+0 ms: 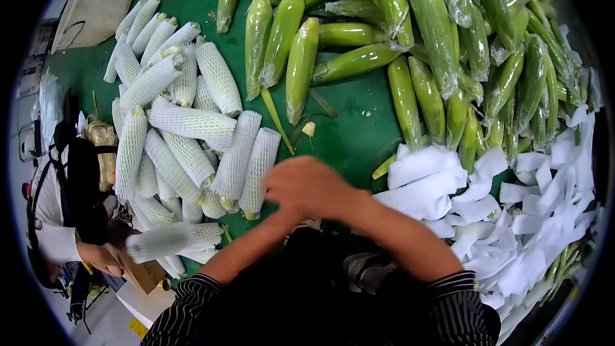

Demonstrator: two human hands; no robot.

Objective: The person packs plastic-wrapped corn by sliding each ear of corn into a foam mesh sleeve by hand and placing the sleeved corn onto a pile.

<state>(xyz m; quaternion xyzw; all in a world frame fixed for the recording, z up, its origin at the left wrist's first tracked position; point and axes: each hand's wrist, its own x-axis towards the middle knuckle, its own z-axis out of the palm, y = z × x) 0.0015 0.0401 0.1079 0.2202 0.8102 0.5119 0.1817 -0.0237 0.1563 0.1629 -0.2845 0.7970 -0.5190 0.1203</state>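
Observation:
My right hand (311,182) lies across my left hand (289,210) in front of my body. Both are smeared by motion and their fingers are mostly hidden, so I cannot make out anything held in them. Just left of the hands is a pile of corn ears in white foam net sleeves (246,154). One sleeved ear (160,241) at the pile's lower left looks blurred, apart from my hands. Right of my right forearm lie loose white foam net sleeves (423,182).
Green corn ears in clear film (301,70) are heaped across the back and right of the green table (349,118). Leaf scraps (277,118) lie between the piles. At the left, another person's arm (99,256) is beside a cardboard box (142,269). A whitish sack (102,0) rests at upper left.

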